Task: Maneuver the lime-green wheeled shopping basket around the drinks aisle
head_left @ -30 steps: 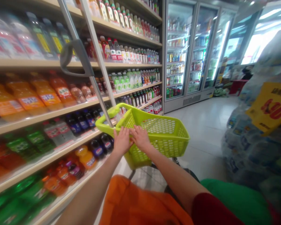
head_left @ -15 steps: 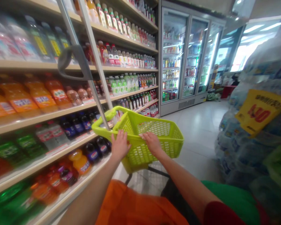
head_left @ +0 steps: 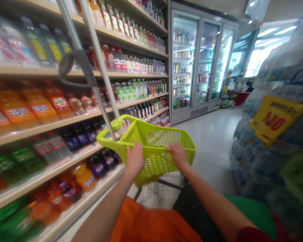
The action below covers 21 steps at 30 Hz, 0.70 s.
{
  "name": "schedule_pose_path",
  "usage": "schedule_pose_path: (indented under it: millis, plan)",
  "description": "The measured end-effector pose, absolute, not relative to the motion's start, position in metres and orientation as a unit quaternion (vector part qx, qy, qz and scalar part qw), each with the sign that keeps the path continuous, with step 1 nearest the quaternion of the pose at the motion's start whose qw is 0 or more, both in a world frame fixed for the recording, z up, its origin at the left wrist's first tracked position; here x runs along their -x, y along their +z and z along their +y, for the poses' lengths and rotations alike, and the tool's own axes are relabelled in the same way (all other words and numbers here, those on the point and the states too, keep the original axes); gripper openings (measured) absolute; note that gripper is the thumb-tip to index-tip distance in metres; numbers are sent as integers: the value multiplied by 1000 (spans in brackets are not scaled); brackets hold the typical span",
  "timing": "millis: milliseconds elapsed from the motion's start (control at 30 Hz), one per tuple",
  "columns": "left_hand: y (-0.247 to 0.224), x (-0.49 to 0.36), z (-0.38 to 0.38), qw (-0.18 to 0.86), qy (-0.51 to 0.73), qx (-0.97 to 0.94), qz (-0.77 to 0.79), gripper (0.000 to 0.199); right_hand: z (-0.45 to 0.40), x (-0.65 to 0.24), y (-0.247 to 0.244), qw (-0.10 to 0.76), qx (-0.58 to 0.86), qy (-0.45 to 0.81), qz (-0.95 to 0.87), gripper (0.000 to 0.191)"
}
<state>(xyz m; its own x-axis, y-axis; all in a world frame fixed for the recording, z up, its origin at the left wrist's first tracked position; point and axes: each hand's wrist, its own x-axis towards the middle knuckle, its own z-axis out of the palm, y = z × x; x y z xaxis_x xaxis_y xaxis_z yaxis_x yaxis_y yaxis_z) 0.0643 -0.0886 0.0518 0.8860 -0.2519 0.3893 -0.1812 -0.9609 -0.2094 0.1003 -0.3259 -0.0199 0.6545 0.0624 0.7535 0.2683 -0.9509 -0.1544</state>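
A lime-green shopping basket (head_left: 154,164) with perforated walls stands in front of me on a dark frame. My left hand (head_left: 136,159) is closed on its near rim toward the left, fingertips at the top edge and thumb against the side. Farther right on that rim, my right hand (head_left: 178,155) has its fingers curled over the edge. No goods show in the visible part of the basket. A grey loop handle (head_left: 91,69) on a metal pole (head_left: 104,116) rises above the basket's left end.
Shelves (head_left: 131,75) of bottled drinks run along the left. Glass-door fridges (head_left: 202,64) stand at the back. Shrink-wrapped water bottles (head_left: 252,148) are stacked on the right, with a yellow price sign (head_left: 277,117) on them. Pale floor (head_left: 207,141) lies between.
My right hand has slid rightward along the basket rim. My left hand has moved slightly right and down on it. The view has shifted a little.
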Motion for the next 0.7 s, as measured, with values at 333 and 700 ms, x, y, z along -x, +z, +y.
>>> schedule_pose_path:
  millis: [333,700]
  plan:
    - [49,-61,-93,89,-195,970,115,65,-401,-88,-29,123,912,-392,8,28]
    - [49,-59,-118,-13,-170,979,116,66,-328,-90,-11,274,865,-406,-103,28]
